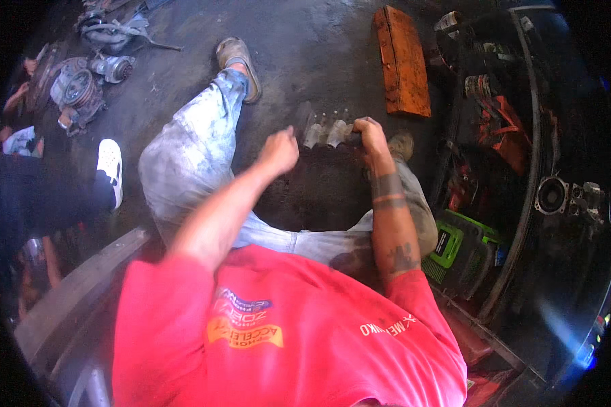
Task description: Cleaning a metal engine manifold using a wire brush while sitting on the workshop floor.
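A dark metal part with rounded, shiny silver sections (337, 133) is between my two hands, low over the floor between my legs. It looks like an engine part, but blur hides its exact kind. My right hand (371, 134) is closed at its right end, fingers curled over the edge. Just off its left end, my left hand (280, 150) is closed with the fingers bent in. Whatever that hand holds, if anything, is hidden. Small bright dots (334, 114) show along the part's far side.
An orange-brown block (404, 64) lies ahead to the right. Beside my right leg stand a green and black case (458, 251) and a metal frame (523, 136) with parts. Greasy machine parts (78, 91) lie far left. Another person's white shoe (110, 166) is close on my left.
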The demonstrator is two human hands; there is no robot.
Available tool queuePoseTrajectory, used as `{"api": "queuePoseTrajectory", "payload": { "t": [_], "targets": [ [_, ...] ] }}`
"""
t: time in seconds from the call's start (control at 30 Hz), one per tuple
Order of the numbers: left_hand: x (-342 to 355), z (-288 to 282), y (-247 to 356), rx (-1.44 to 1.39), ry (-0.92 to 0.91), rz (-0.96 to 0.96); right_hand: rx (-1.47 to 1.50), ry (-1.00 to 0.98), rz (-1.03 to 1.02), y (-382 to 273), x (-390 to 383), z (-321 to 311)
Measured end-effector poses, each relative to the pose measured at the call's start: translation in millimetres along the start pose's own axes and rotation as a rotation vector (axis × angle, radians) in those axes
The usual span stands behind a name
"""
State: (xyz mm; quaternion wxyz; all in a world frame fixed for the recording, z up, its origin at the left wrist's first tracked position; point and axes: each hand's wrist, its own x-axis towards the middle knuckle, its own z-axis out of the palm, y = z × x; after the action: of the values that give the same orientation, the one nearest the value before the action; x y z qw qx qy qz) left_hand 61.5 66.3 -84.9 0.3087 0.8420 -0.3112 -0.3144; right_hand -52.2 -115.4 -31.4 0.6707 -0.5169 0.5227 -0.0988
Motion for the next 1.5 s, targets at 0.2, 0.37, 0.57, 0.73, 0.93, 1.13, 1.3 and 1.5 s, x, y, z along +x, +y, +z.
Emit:
{"api": "queuePoseTrajectory", "payload": {
  "t": [0.2, 0.37, 0.57, 0.73, 0.93, 1.13, 1.3, 1.5],
  "targets": [
    [-12, -85, 11, 0.067, 0.049, 0.136, 0.081, 0.035, -0.088, 21, 17, -2],
    [-82, -81, 32, 0.036, -0.074, -0.040, 0.009, 0.055, 0.182, 24, 52, -29],
    [7, 14, -33, -0.044, 0.055, 0.065, 0.062, 0.065, 0.167, 7, 24, -14],
    [-10, -71, 31, 0.115, -0.115, 0.095, 0.210, 0.101, 0.251, 21, 31, -45],
    [-30, -36, 28, 0.149, -0.249, -0.057, 0.190, 0.058, 0.315, 21, 35, -49],
    [45, -30, 25, 0.232, -0.283, 0.045, 0.217, 0.129, 0.275, 8, 17, -29],
    [-10, -98, 31, 0.267, -0.307, 0.092, 0.252, 0.170, 0.320, 18, 38, -35],
    [57, 7, -39, 0.143, -0.157, -0.056, 0.135, -0.043, 0.163, 13, 27, -28]
  ]
}}
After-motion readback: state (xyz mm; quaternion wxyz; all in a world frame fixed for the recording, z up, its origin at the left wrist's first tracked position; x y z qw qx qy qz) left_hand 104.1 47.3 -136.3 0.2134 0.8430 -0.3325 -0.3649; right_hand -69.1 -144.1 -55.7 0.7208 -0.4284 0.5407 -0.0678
